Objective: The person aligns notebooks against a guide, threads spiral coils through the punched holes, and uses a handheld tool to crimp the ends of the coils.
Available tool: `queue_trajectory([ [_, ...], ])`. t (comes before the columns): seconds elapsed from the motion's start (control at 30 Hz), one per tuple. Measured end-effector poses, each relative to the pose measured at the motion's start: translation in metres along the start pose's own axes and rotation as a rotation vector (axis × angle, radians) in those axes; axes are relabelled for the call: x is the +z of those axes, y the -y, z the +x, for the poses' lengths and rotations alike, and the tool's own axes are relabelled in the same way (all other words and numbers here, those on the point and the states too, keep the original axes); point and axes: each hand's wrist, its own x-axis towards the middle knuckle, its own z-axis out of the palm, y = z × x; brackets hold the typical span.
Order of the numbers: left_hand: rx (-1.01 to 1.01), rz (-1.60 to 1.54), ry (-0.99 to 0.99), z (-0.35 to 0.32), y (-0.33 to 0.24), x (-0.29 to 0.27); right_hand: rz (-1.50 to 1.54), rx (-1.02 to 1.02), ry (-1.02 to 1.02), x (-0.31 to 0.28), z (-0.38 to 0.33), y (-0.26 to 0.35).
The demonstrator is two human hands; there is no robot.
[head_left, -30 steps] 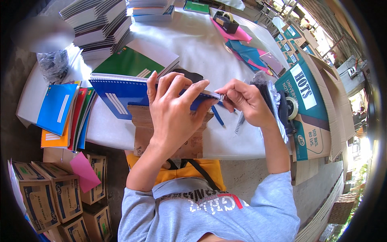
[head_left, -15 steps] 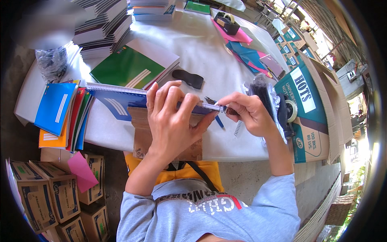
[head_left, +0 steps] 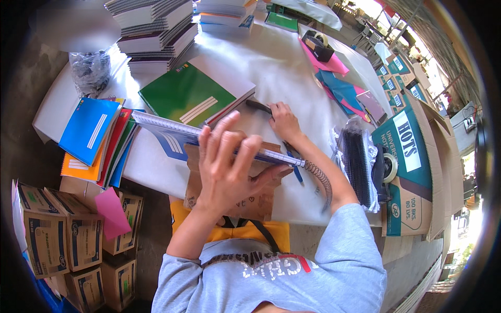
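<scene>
A blue spiral notebook [head_left: 176, 143] stands tilted with its spine edge up, propped on a brown cardboard piece [head_left: 193, 175]. My left hand [head_left: 224, 169] holds it near the middle, fingers raised along the spine and thumb low on the near side. From the notebook's right end a dark wire coil [head_left: 322, 182] sticks out and hangs in a curve. My right hand [head_left: 285, 121] reaches over the table and grips the end of a black flat oblong piece [head_left: 257, 106], whose near edge is lifted. Under my right forearm lies a blue-handled tool [head_left: 298, 175], partly hidden.
A green notebook stack [head_left: 188, 94] lies beyond the blue one. Colourful notebooks [head_left: 88, 125] lie at left, tall spiral-bound stacks [head_left: 156, 36] behind. At right are a tray of black coils [head_left: 356, 169], a tape dispenser [head_left: 386, 169] and a large carton [head_left: 404, 156]. Boxes [head_left: 83, 235] stand lower left.
My right hand has let go of the coil at the spine's end and moved up and left to the black piece. The coil now hangs loose. My left hand's fingers have straightened somewhat.
</scene>
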Motion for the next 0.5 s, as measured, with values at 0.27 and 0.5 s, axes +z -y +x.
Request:
queue_trajectory([
  [0.27,-0.114,0.033,-0.038,0.003,-0.005,-0.001,2.226,-0.384,0.087,-0.143,-0.017,0.049],
  [0.5,-0.080,0.004,-0.035,0.008,-0.006,0.003,1.443,-0.340,0.016,-0.166,-0.037,0.056],
])
